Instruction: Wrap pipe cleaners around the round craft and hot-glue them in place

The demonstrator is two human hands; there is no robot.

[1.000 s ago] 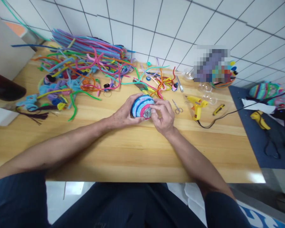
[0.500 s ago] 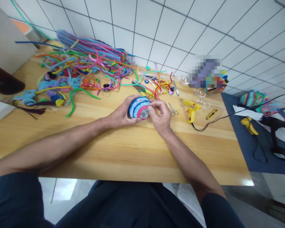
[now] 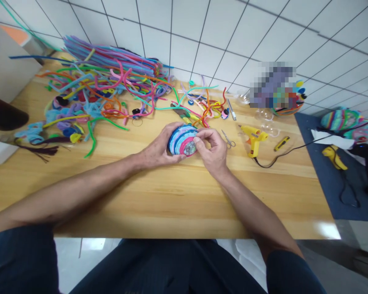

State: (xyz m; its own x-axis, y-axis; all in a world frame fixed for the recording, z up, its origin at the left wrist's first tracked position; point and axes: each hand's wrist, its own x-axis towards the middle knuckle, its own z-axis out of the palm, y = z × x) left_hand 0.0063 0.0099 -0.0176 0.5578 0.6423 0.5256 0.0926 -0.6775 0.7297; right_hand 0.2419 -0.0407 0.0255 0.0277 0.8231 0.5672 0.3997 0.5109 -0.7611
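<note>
A round ball [image 3: 179, 139] wound with pipe cleaners in blue, lilac and pink bands is held above the table. Its uncovered centre, inside the pink ring, looks clear and greyish. My left hand [image 3: 159, 149] wraps around the ball's left side, thumb below and fingers behind it. At the ball's right edge, the thumb and forefinger of my right hand [image 3: 213, 149] are pinched together on the pink pipe cleaner [image 3: 184, 147]; the fingertips hide its end. Small scissors [image 3: 229, 139] lie just right of my right hand, and green-and-yellow handled pliers [image 3: 184, 114] lie behind the ball.
Loose pipe cleaners [image 3: 92, 87] and a long bundle of them [image 3: 110, 57] cover the back left. On the right lie a yellow glue gun [image 3: 254, 139] with its cable, a yellow cutter [image 3: 282, 143] and clear plastic balls [image 3: 271, 128]. A striped ball [image 3: 340, 118] sits farther right.
The view has shifted slightly, so the tools on the right appear a little farther right. Both hands keep nearly the same hold on the ball.
</note>
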